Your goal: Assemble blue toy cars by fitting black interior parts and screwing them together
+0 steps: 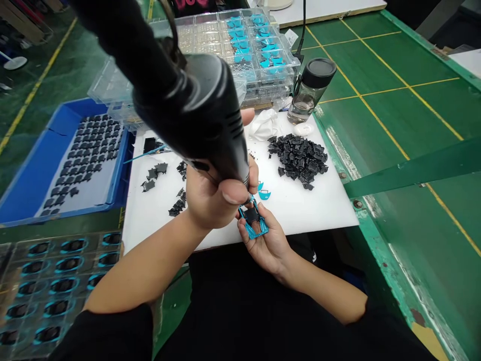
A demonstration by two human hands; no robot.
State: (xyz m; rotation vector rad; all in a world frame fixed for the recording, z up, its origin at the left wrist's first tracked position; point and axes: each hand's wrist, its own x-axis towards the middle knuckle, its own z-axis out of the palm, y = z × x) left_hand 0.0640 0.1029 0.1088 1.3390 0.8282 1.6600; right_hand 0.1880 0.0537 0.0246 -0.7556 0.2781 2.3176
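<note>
My left hand (210,200) is wrapped round the lower part of a black electric screwdriver (203,110) that hangs down from the top left. Its lower end points at a blue and black part (252,216), which my right hand (268,240) holds between thumb and fingers near the front edge of the white board. The tool's tip is hidden behind my left thumb. Just right of my left fingertips, a loose blue piece (264,194) lies on the board. A big heap of black pieces (300,156) sits farther right.
The white board (326,210) also bears small grey pieces (152,176), a crumpled white bag (263,125) and a bottle (310,90). Clear compartment trays (210,37) stand behind. On the left are a blue bin (33,165) and a tray of blue-and-black parts (63,286). A green bar (413,168) runs at right.
</note>
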